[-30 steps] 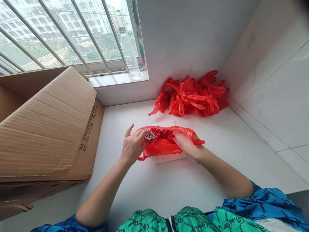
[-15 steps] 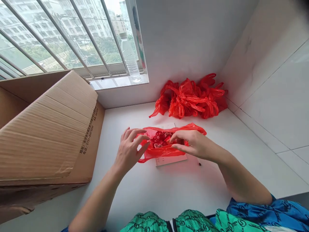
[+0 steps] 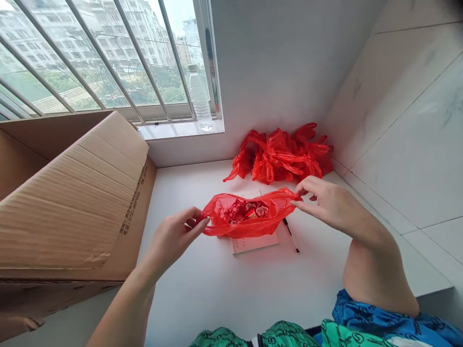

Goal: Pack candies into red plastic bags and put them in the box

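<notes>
A thin red plastic bag (image 3: 249, 230) is stretched sideways between my two hands, its mouth facing up. Inside it lie several small red packets (image 3: 249, 210) with white and gold print. My left hand (image 3: 179, 230) is closed on the gathered left end of the bag. At the other end, my right hand (image 3: 320, 200) pinches the right handle between thumb and fingers. Under the bag is a white booklet (image 3: 255, 244) with faint writing, partly hidden. A black-tipped pen (image 3: 291, 237) lies to its right, its upper end covered by the bag.
A heap of red plastic bags (image 3: 280, 156) lies against the back wall. On the left stands a large open cardboard box (image 3: 72, 202). A clear water bottle (image 3: 200, 101) stands on the windowsill (image 3: 166, 131) by the barred window. White tiles (image 3: 408, 144) line the right side.
My hands have moved apart from over the bag's mouth to its two ends and closed on them. The bag is now pulled wider, and more of the pen shows.
</notes>
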Action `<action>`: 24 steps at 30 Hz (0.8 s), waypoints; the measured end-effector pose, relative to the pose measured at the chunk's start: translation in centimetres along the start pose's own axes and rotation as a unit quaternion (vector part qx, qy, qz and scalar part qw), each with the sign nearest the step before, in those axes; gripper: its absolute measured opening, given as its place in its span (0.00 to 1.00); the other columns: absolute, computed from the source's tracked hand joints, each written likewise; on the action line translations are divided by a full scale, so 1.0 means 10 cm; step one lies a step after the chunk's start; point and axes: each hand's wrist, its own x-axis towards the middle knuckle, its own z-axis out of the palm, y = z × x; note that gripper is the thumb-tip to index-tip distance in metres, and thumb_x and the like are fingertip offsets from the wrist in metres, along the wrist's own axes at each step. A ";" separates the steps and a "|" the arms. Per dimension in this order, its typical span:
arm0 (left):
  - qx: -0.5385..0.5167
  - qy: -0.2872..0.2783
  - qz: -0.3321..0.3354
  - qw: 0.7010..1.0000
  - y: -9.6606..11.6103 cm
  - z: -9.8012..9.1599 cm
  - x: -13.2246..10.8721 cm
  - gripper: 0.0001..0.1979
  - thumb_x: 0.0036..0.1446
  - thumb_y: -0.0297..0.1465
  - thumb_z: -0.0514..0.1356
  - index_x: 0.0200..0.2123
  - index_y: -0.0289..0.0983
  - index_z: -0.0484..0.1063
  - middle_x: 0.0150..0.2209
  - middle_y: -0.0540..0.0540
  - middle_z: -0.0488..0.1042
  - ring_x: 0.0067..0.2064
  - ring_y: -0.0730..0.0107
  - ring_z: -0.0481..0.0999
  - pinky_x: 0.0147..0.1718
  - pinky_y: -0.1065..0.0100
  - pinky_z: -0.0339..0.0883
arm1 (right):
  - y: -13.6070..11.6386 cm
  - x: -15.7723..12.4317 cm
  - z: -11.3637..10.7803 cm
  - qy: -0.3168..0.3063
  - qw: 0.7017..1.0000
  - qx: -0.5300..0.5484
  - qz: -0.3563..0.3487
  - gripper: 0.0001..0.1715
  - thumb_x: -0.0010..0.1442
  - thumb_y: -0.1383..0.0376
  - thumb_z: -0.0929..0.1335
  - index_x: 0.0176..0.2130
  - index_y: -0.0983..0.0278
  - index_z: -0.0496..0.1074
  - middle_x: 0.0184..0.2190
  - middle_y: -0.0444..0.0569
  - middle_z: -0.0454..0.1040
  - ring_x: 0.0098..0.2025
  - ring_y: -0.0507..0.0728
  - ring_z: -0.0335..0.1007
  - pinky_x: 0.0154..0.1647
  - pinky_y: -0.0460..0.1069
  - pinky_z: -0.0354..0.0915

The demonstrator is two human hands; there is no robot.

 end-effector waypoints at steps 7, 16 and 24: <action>-0.399 0.209 0.071 0.890 0.24 -0.26 0.71 0.12 0.59 0.42 0.64 0.42 0.43 0.76 0.53 0.45 0.74 0.46 0.65 0.77 0.38 0.69 0.73 | -0.07 0.54 0.05 0.188 0.882 0.431 -0.014 0.15 0.65 0.49 0.65 0.38 0.57 0.67 0.57 0.49 0.72 0.54 0.60 0.72 0.48 0.55 0.71; -0.363 0.144 0.110 0.914 0.32 -0.03 0.79 0.20 0.63 0.44 0.61 0.56 0.46 0.66 0.46 0.43 0.80 0.50 0.54 0.80 0.41 0.58 0.76 | -0.26 0.67 0.44 0.193 0.826 0.527 -0.061 0.21 0.68 0.46 0.60 0.52 0.53 0.68 0.53 0.50 0.74 0.61 0.64 0.69 0.54 0.64 0.71; -0.388 0.104 0.108 0.909 0.20 -0.05 0.86 0.24 0.68 0.51 0.48 0.58 0.46 0.66 0.63 0.42 0.69 0.63 0.55 0.69 0.58 0.52 0.68 | -0.42 0.60 0.52 0.045 0.870 0.478 -0.115 0.51 0.58 0.49 0.73 0.70 0.42 0.45 0.70 0.49 0.54 0.54 0.61 0.73 0.57 0.63 0.70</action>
